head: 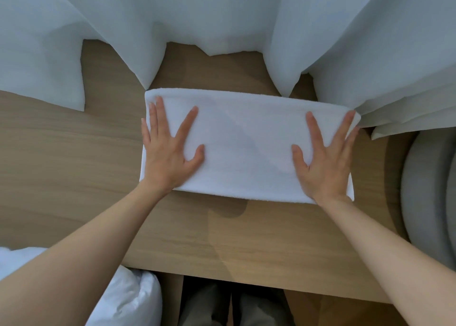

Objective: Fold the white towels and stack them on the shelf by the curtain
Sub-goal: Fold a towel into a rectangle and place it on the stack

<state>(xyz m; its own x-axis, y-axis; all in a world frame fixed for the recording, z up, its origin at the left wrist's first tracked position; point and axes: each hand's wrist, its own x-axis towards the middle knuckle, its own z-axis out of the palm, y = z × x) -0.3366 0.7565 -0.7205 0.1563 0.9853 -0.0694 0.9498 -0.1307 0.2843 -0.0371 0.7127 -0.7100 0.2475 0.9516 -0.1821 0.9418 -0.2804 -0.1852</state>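
A folded white towel (246, 140) lies as a long rectangle on the wooden shelf (61, 165), right below the hem of the pale curtain (217, 17). My left hand (170, 150) rests flat on the towel's left end, fingers spread. My right hand (325, 155) lies flat on its right end, fingers spread, fingertips at the towel's far right corner. Neither hand grips anything; both palms press down on the fabric.
White bedding (128, 298) bulges at the lower left beside the shelf's front edge. A grey rounded chair (429, 190) stands at the right. More white cloth (407, 118) hangs by the towel's right corner. My legs (234, 306) show below the shelf.
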